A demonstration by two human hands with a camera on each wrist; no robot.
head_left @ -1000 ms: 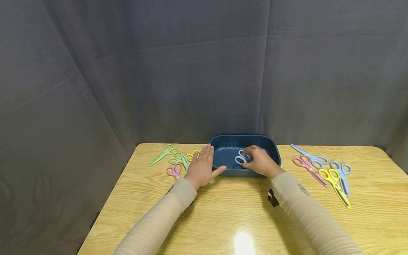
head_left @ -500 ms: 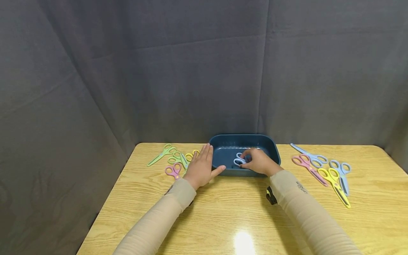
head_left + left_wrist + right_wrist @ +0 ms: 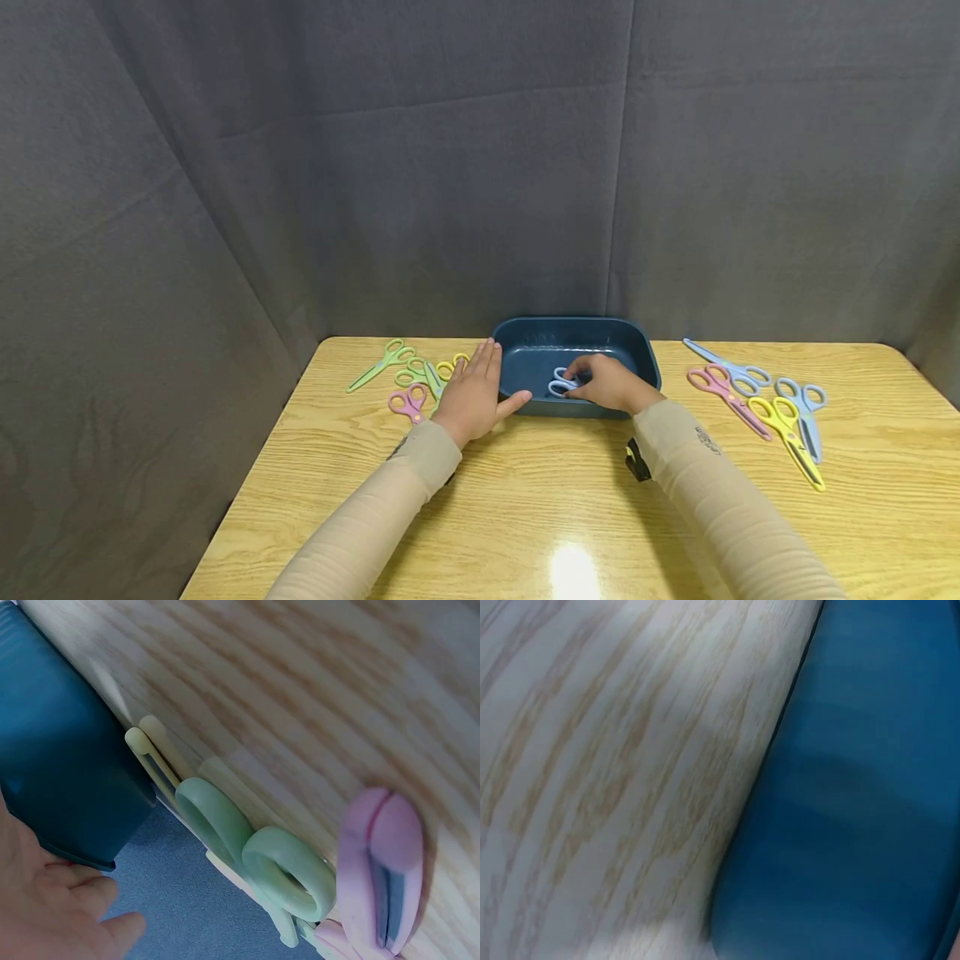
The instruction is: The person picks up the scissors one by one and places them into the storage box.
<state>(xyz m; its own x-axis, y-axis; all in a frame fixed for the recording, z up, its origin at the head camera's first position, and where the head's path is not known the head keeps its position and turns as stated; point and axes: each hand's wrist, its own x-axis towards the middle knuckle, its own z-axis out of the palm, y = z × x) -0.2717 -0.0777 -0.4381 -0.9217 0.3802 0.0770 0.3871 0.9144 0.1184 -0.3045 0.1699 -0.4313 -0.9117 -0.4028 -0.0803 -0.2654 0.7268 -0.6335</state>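
Note:
Inside the dark blue bin (image 3: 570, 332), my right hand (image 3: 611, 385) pinches a pair of light blue scissors (image 3: 567, 383). Their two finger loops point left; the blades are hidden under the hand. My left hand (image 3: 474, 398) rests on the bin's left rim, fingers straight and thumb stretched toward the front edge. In the left wrist view, the left palm and fingers (image 3: 52, 907) lie against the bin's outer side (image 3: 67, 742). The right wrist view is filled mostly by the bin's outer wall (image 3: 847, 787), with only a sliver of hand at the edge.
Left of the bin lie green scissors (image 3: 383, 364), pink scissors (image 3: 409, 407) and partly hidden yellow ones (image 3: 447, 367). On the right are pink (image 3: 738, 407), yellow (image 3: 797, 449) and several blue scissors (image 3: 808, 425), some overlapping. A grey curtain (image 3: 465, 183) hangs behind the wooden table (image 3: 525, 508).
My right hand and the light blue scissors have moved slightly down and toward the bin's near wall. The left hand stays in place at the left rim.

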